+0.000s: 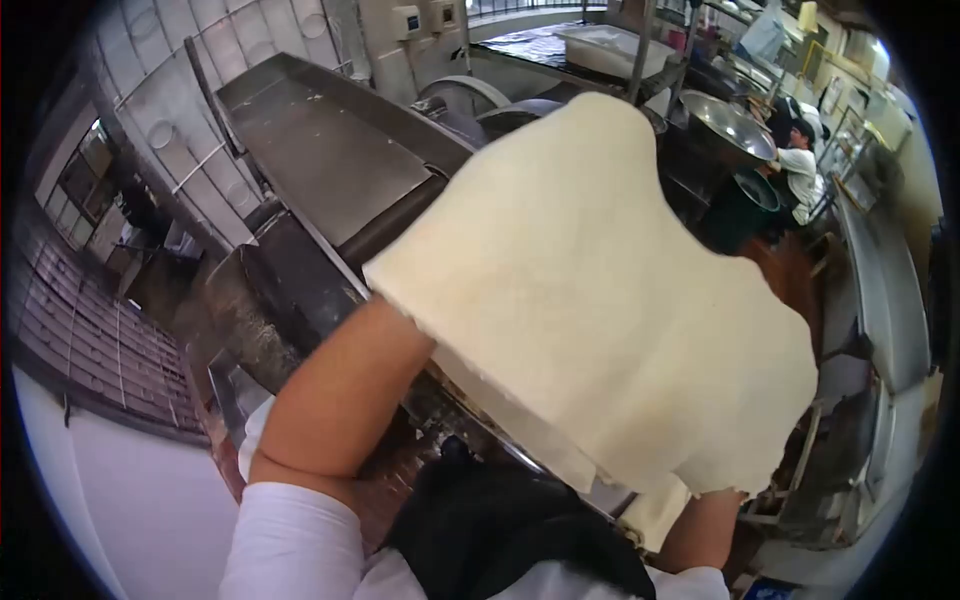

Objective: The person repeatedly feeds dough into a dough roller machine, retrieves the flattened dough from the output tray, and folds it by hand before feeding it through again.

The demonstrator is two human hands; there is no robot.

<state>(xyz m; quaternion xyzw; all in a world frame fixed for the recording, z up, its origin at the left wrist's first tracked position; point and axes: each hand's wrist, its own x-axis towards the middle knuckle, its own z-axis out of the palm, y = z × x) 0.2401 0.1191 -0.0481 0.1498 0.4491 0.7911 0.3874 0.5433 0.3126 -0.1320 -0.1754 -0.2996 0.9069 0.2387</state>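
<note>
A large, pale sheet of dough (560, 290) is held up in front of me, draped over both my arms. Its far end rises to a rounded top, and its right edge is wavy. My left forearm (345, 390) goes under the sheet's left edge, and the dough covers the hand. From below, my right forearm (700, 530) reaches the sheet's lower right edge, where dough hides that hand too. The fingers of both hands are out of sight. Another pale piece (655, 510) shows beneath the sheet near my right forearm.
A long metal tray-like machine bed (330, 150) lies at left, beside a tiled wall. Behind the dough stand a wide metal bowl (725, 125) and a dark green bin (750, 195). A person in white (800, 165) works at the far right. A white tub (610, 50) sits at the back.
</note>
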